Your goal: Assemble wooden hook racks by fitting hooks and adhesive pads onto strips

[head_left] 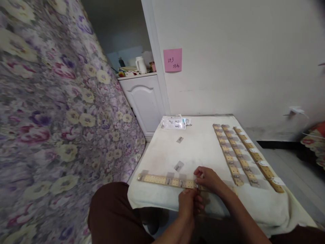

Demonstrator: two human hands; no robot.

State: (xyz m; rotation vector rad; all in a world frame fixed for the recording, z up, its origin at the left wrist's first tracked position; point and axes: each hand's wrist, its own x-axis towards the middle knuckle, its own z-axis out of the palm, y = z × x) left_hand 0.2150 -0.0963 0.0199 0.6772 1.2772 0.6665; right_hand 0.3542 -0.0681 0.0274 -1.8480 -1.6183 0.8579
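Observation:
A yellow strip with rows of small holes (155,179) lies along the near edge of the cloth-covered table, with several small metal pieces on clear cards fixed along it. My left hand (187,202) is closed at the strip's near edge, thumb against it. From above, my right hand (208,178) bends its fingers in a pinch over the same spot. Between the two hands shows a small shiny metal piece (197,186); its exact kind is too small to tell. Beyond the strip lie two loose clear cards, a nearer card (178,166) and a farther card (180,139), each bearing a small metal piece.
Three more strips stretch along the table's right side: a left strip (229,160), a middle strip (241,156) and a right strip (257,158) with white round cards. Clear packaging (174,123) sits at the back. A flowered curtain (63,118) hangs left; a wall stands behind.

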